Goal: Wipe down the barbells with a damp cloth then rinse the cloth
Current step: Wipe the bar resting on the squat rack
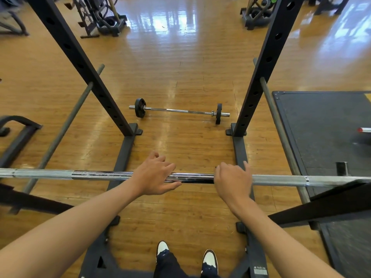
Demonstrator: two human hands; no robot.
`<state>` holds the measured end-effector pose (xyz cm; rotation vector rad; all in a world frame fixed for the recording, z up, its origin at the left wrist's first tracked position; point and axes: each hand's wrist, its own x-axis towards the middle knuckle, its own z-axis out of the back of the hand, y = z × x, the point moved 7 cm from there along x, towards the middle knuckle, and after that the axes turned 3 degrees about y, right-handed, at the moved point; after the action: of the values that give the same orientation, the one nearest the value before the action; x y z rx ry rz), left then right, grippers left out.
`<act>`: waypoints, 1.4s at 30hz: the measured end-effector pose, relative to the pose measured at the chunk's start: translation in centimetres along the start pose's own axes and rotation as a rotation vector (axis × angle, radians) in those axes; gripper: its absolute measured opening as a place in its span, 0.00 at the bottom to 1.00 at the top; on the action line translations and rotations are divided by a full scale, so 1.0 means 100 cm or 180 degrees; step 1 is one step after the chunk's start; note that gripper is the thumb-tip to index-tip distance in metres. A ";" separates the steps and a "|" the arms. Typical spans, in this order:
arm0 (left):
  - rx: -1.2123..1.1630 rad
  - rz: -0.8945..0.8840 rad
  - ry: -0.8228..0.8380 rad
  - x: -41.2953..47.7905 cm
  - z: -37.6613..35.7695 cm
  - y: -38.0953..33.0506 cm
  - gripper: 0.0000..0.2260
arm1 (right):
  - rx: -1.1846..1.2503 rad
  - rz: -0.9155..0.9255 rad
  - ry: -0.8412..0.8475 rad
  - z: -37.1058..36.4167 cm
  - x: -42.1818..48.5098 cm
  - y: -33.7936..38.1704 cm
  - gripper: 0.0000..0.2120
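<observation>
We have both hands on the barbell (100,174), which runs left to right across the rack (96,83) before us. The left hand (154,175) drapes its fingers (167,167) over it, thumb beneath. The right hand (232,179) curls over it nearby. We see no cloth. A second barbell (180,111) lies on the floor (180,67) beyond.

Barbell (100,175) chrome metal, glossy mid, knurled ends; floor (190,77) glossy wood.
</observation>
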<state>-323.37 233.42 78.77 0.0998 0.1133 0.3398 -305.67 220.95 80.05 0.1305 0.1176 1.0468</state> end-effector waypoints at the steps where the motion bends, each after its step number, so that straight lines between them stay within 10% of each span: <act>1: 0.0007 0.0010 0.0010 0.000 0.000 0.000 0.26 | -0.0031 0.0051 0.0198 -0.008 0.004 0.016 0.18; 9: 0.0061 0.0006 0.0006 -0.002 -0.002 0.001 0.26 | 0.0078 0.1055 -0.0188 -0.021 -0.029 0.047 0.14; 19: 0.0018 0.0048 0.0024 -0.001 0.001 0.000 0.24 | -0.0143 0.0346 0.0766 -0.016 0.011 0.074 0.15; 26: -0.0404 0.0004 -0.0058 -0.014 0.000 0.010 0.21 | 0.0117 0.1197 -0.0212 -0.025 -0.032 0.062 0.14; 34: -0.0278 0.0449 -0.0120 -0.116 -0.004 0.107 0.23 | 0.0079 -0.0333 -0.0270 -0.004 -0.003 0.030 0.19; 42: 0.0097 -0.0025 -0.0181 -0.127 -0.020 0.137 0.25 | 0.0140 0.0666 -0.0461 -0.033 -0.033 0.107 0.16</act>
<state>-339.98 242.10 79.58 0.1391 0.0625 0.3272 -316.96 223.56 78.67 0.2624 -0.0047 1.2400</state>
